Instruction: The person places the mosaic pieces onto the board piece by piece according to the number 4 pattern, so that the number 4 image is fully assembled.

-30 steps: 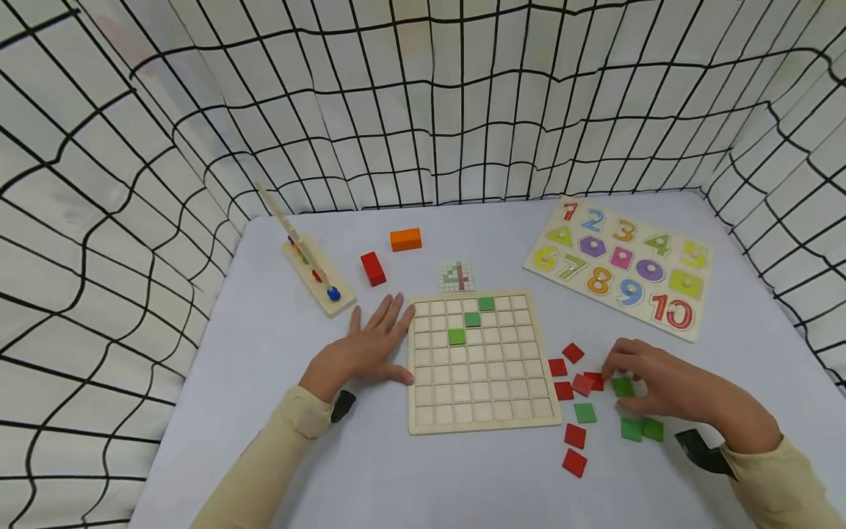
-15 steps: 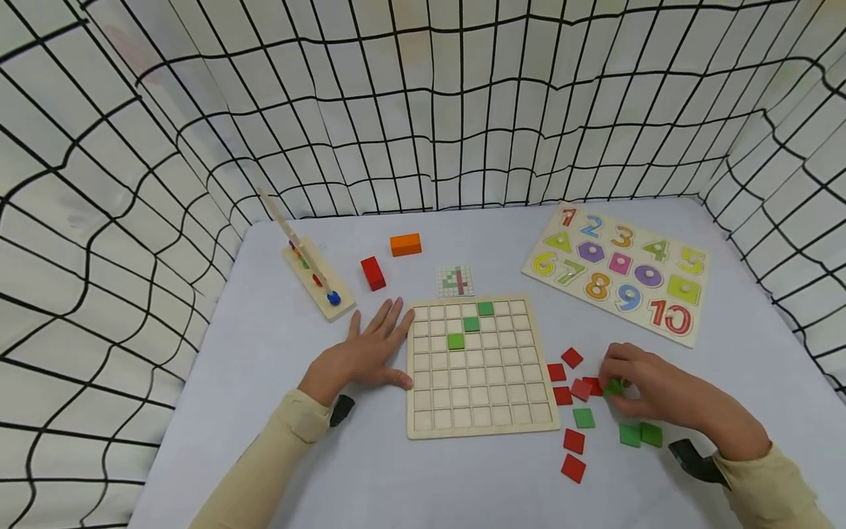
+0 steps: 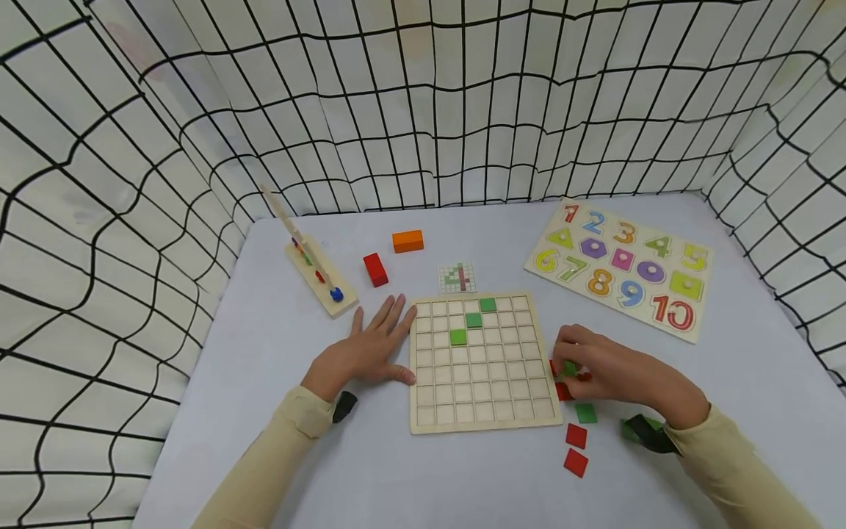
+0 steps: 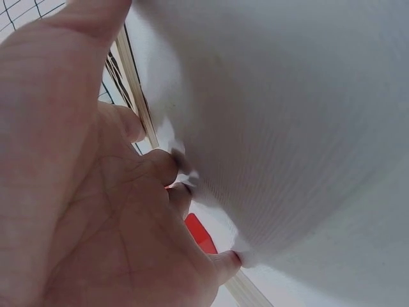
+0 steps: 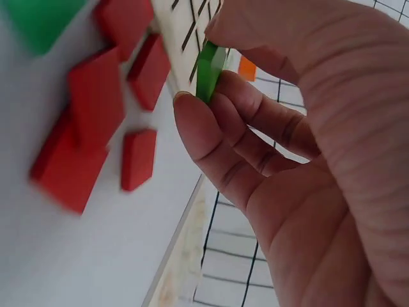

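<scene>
Pinching a thin green square wooden tile (image 5: 210, 69) between thumb and fingertips, the right hand (image 3: 611, 371) sits at the 3 o'clock edge of the square pale wooden grid board (image 3: 485, 422). The tile stands on edge in the grip, clear of the worktop (image 3: 277, 345) and not yet over any cell. The left hand (image 3: 363, 353) lies flat, fingers straight and spread, on the worktop at the board's 9 o'clock edge, its fingertips touching the frame.

Three green tiles (image 3: 472, 319) already sit in the board, forming a diagonal step toward 12 o'clock. Loose red square tiles (image 3: 576, 448) and one green loose tile (image 3: 584, 413) lie on the worktop at 3 to 5 o'clock of the board, partly under the right hand.

Risks, as judged:
- An edge-on grip may let the tile tip or slip; cause: a small contact area at the fingertips.
- The heel or sleeve of the right hand may scatter the loose tiles; cause: they lie directly beneath it.
- A tilted tile may catch on a cell wall and jog the board.

Beyond 12 o'clock lie a small pattern card (image 3: 457, 277), a red block (image 3: 375, 269), an orange block (image 3: 407, 240), a wooden peg stand (image 3: 317, 273) and a number puzzle board (image 3: 621, 261).
</scene>
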A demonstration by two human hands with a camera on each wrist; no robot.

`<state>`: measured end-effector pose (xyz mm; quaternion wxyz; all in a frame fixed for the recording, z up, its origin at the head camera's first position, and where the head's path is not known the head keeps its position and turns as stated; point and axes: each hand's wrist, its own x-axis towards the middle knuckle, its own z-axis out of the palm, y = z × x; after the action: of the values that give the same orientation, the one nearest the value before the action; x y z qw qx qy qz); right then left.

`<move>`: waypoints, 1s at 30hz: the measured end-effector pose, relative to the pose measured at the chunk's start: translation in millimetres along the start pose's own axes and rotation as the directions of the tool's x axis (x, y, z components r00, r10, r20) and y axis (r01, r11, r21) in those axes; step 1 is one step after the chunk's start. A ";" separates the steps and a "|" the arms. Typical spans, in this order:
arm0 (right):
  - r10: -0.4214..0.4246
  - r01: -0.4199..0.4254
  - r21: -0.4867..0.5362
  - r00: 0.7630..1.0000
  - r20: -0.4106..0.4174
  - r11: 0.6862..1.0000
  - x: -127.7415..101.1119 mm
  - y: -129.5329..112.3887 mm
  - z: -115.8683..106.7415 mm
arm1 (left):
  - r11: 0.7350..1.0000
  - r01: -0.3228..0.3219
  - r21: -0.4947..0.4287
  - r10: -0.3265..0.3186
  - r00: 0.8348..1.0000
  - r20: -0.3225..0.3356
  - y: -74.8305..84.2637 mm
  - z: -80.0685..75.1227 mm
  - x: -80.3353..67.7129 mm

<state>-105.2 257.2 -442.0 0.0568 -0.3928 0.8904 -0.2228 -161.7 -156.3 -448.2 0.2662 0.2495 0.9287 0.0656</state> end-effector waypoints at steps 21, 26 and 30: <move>-0.148 0.150 -0.063 0.988 0.040 0.987 98.4 -29.5 18.0 | 1.000 0.002 -0.005 -0.002 1.000 0.005 0.1 -2.1 1.2; -0.202 0.206 -0.045 0.977 0.068 0.978 123.7 -38.8 28.3 | 1.000 0.000 -0.018 0.000 1.000 0.009 -1.5 0.4 1.8; -0.217 0.220 -0.031 0.973 0.078 0.975 135.8 -44.2 33.9 | 1.000 0.007 0.007 -0.007 1.000 0.014 -2.0 -0.9 1.7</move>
<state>-159.1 120.7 -442.7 0.0569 -0.4975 0.8433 -0.1952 -164.3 -157.2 -448.8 0.2718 0.2477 0.9280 0.0596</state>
